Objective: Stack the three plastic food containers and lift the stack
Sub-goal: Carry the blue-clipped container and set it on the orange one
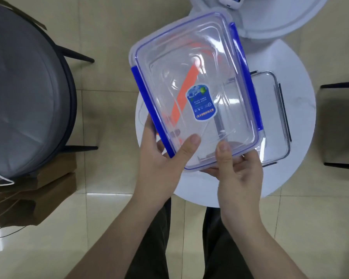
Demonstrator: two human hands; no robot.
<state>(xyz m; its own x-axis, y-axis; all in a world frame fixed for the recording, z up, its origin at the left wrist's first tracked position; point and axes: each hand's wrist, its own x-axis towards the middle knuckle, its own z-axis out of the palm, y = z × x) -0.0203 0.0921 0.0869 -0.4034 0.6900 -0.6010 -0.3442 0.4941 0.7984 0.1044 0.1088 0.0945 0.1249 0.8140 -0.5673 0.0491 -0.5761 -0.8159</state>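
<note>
The round white table [302,137] is small, and the grey-clipped box [270,109] lying on it reaches close to its right rim, so there is little spare surface; another round white top [280,23] lies just beyond it, a grey chair [28,97] stands well off to the left, and a dark seat [338,125] sits close on the right. The blue-clipped box [193,89] is held above the table, tilted, and overlaps the left part of the grey-clipped box in view. It is clear, rigid plastic, apparently empty and so probably light, but smooth and likely slippery; the snap-on lid and blue clips look like the best purchase. An orange-trimmed box [181,97] shows through it from below, though whether that one rests on the table cannot be told. Both hands grasp the near short end: the left hand [161,164] closes on the corner with its thumb on the lid and fingers beneath, and the right hand [236,174] pinches the edge in the same way. Held from one end, the box could sag or twist, so a hold on both long sides would seem steadier for lowering it squarely.
</note>
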